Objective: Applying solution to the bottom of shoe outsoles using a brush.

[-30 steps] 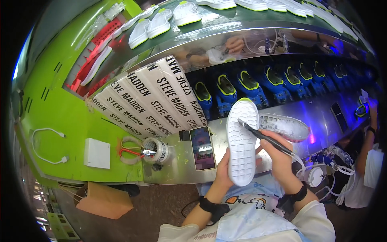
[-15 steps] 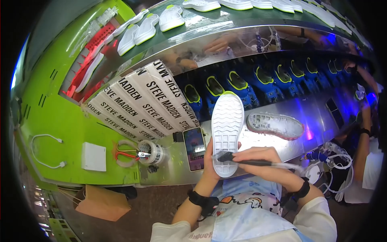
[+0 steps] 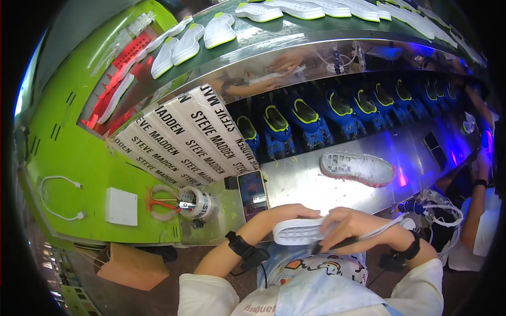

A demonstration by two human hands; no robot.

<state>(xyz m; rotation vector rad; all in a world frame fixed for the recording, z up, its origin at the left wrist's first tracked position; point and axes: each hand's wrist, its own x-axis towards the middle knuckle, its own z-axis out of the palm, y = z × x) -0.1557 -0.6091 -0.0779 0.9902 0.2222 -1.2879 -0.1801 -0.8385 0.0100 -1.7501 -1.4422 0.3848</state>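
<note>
Held low in front of my apron is a white shoe sole (image 3: 296, 232), turned sideways with its hollow, gridded side partly showing. My left hand (image 3: 296, 211) is closed over the sole's far edge, fingers partly hidden. My right hand (image 3: 349, 228) is at the sole's right end, fingers bent around a dark-handled brush (image 3: 341, 244) whose black head reaches the sole's near edge. The right hand covers that end of the sole. Beyond my hands, a second sole (image 3: 358, 167), whitish with a reddish rim, rests on the metal bench (image 3: 295, 176).
A phone (image 3: 253, 193) leans near a large printed carton (image 3: 184, 138). Left of it are a tape roll (image 3: 203, 204) with scissors (image 3: 163, 201) and a white box (image 3: 121, 206). Blue shoes (image 3: 278, 126) line a shelf; white soles (image 3: 219, 31) lie above. A co-worker's arm (image 3: 474, 200) is at right.
The sole has gone from upright over the bench to sideways and lower, nearer my body. My left hand shifted from its left side to its far edge; the brush moved right and down.
</note>
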